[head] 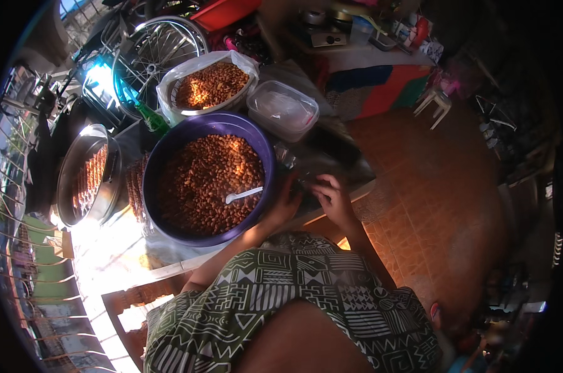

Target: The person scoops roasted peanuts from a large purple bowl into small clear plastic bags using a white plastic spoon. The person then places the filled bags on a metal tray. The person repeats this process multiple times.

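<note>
A large purple plastic basin point(210, 117) holds many brown nuts point(206, 182), and a white plastic spoon point(244, 194) lies on them. Just right of the basin's rim is my left hand point(286, 200), with its fingers bent. My right hand point(330, 196) is raised beside it, fingers bent towards the left one. Between the two hands there seems to be something thin, clear or dark, too dim to make out. Past my hands stands a clear plastic container point(283, 109) with clear plastic in it. A bag-lined basket point(206, 112) of nuts sits behind the basin.
Left of the basin stand a round metal pan point(62, 186) with filled narrow packets point(91, 179) and more packets point(137, 186). A green glass bottle point(153, 119) leans behind. Further back are a spoked wheel point(164, 56) and a red basin point(225, 14). A white stool point(434, 105) stands on the tiled floor.
</note>
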Motion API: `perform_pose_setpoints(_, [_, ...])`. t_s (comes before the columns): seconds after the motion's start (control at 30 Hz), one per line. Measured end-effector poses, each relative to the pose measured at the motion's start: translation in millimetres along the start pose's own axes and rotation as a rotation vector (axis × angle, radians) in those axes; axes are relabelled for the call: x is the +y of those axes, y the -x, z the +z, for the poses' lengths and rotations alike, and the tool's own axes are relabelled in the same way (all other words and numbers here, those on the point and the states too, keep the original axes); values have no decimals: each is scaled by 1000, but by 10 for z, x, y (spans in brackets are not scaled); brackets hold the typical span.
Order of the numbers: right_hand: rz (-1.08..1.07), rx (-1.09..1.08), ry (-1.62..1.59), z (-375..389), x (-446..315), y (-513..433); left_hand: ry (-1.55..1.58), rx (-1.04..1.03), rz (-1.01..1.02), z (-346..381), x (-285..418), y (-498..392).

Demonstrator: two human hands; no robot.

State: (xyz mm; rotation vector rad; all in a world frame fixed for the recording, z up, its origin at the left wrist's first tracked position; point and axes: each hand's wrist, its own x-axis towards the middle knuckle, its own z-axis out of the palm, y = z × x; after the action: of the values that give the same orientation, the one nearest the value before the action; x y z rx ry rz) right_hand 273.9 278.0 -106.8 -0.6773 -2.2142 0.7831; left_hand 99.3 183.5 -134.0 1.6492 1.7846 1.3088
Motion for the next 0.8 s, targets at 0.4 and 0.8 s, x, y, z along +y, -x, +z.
perform_pose_setpoints(0.4, [127,32,-231,-581,-889,-183,574,-209,115,-101,485,19])
perform_pose_setpoints(0.8, [222,155,-603,-788,-740,-466,525,-299,-88,-626,885,133])
